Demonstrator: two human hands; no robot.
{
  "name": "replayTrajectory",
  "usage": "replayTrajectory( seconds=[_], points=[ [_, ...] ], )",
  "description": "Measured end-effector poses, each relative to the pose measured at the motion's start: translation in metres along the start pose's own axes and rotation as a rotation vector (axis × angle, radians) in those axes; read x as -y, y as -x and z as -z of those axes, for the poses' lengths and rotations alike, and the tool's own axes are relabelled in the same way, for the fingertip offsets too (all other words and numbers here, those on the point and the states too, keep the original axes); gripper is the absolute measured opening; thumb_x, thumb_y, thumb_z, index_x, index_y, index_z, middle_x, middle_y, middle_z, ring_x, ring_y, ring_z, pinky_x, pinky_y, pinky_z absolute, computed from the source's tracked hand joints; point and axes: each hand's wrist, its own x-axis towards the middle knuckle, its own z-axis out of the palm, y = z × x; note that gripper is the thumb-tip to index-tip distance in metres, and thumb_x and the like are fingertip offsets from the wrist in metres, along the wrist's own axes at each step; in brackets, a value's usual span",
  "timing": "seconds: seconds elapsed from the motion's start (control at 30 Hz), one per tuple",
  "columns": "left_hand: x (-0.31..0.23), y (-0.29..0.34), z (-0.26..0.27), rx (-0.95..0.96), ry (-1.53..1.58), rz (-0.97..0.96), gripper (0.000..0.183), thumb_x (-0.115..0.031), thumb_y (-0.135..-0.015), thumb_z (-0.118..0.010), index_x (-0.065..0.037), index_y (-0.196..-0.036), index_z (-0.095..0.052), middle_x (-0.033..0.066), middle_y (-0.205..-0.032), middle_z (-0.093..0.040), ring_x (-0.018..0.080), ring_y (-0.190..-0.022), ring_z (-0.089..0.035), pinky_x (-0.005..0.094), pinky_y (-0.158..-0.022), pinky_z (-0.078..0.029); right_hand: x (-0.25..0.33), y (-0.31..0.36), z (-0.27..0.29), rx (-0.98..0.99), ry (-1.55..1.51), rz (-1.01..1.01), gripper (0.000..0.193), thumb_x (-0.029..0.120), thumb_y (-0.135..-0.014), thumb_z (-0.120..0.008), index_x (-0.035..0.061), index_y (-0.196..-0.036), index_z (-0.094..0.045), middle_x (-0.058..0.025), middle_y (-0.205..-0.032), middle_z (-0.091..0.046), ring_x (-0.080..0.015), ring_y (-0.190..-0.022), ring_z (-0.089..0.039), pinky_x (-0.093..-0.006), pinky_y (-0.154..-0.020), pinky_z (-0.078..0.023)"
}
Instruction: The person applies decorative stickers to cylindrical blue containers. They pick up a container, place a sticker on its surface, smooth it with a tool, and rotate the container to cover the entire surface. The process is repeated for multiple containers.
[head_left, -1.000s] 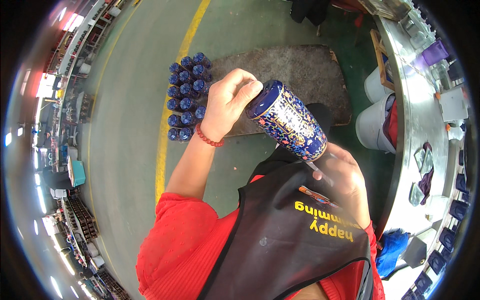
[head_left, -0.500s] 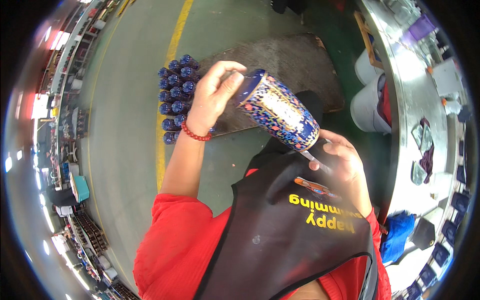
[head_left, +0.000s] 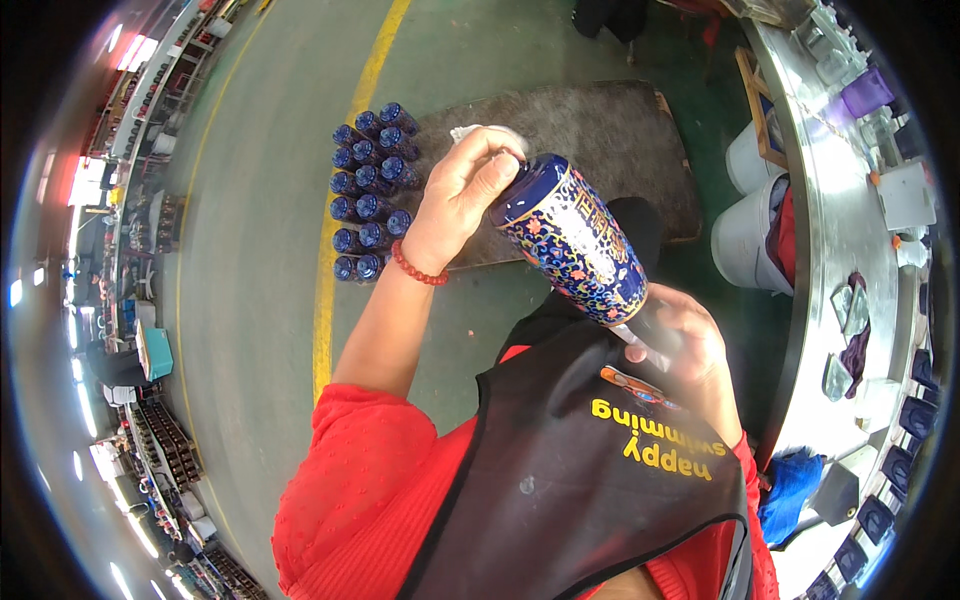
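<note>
the left hand (head_left: 458, 192) pinches the far-left end of the bottle (head_left: 580, 250); the right hand (head_left: 695, 345), grip too blurred to tell, meets its near-right base. tilted between them, it looks stiff, slick, perhaps fragile, best gripped mid-body. gold lettering (head_left: 597, 222) marks its side, yellow lettering (head_left: 658, 432) the apron (head_left: 560, 475).

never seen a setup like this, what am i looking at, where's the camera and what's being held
No machine here: these are a person's bare hands, seen from a wide camera worn on the head, looking down, so straight edges bend. The left hand grips one end of a tilted, patterned bottle; the right hand is at the other end. Beyond, blue bottles stand at the left of a low board. A purple container sits on the metal bench at right.
</note>
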Motion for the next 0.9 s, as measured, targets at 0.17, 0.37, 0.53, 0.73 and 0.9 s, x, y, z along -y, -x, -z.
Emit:
replayTrajectory(
  seconds=[0.17,0.37,0.53,0.73,0.9],
  points=[
    [0.02,0.001,-0.007,0.067,0.512,0.168,0.032,-0.034,-0.103,-0.053,-0.003,-0.115,-0.051,0.0191,-0.129,-0.06,0.0183,-0.11,-0.06,0.0329,-0.097,-0.048,-0.005,0.007,-0.003,-0.042,0.173,-0.003,0.051,0.004,-0.082,-0.062,-0.015,-0.128,-0.05,-0.0268,-0.11,-0.066,-0.0289,-0.083,-0.069,-0.0385,-0.074,-0.058],
    [0.044,0.009,-0.021,0.127,0.747,0.376,0.023,-0.027,-0.102,-0.058,-0.004,-0.104,-0.061,0.0077,-0.104,-0.067,0.0134,-0.096,-0.062,0.03,-0.087,-0.051,0.009,0.032,-0.012,-0.331,0.889,0.08,0.021,0.003,-0.092,-0.057,-0.0037,-0.111,-0.062,-0.0143,-0.095,-0.072,-0.017,-0.077,-0.07,-0.0279,-0.075,-0.056],
    [0.065,0.023,-0.064,0.335,0.722,0.552,0.027,-0.031,-0.102,-0.058,-0.004,-0.104,-0.06,0.0094,-0.106,-0.068,0.0139,-0.095,-0.063,0.0299,-0.085,-0.052,0.021,0.021,-0.033,0.035,1.572,0.544,0.016,0.002,-0.082,-0.07,0.0001,-0.097,-0.064,-0.0102,-0.083,-0.065,-0.0236,-0.075,-0.064,-0.0354,-0.068,-0.051],
    [0.068,0.014,-0.08,0.433,0.536,0.512,0.027,-0.033,-0.102,-0.057,-0.006,-0.103,-0.061,0.0,-0.096,-0.062,0.007,-0.092,-0.056,0.0233,-0.081,-0.046,0.019,-0.024,-0.055,0.261,1.846,0.772,0.021,0.005,-0.078,-0.075,0.0005,-0.094,-0.063,-0.0145,-0.085,-0.06,-0.0356,-0.081,-0.06,-0.0416,-0.07,-0.05],
    [0.069,0.014,-0.08,0.45,0.57,0.562,0.023,-0.028,-0.104,-0.054,-0.006,-0.105,-0.062,-0.0013,-0.096,-0.061,0.006,-0.09,-0.056,0.0236,-0.08,-0.047,0.027,-0.035,-0.05,0.179,1.964,0.936,0.014,0.01,-0.078,-0.068,0.0026,-0.086,-0.06,-0.0123,-0.083,-0.057,-0.0316,-0.079,-0.058,-0.0409,-0.072,-0.047]
  ],
)
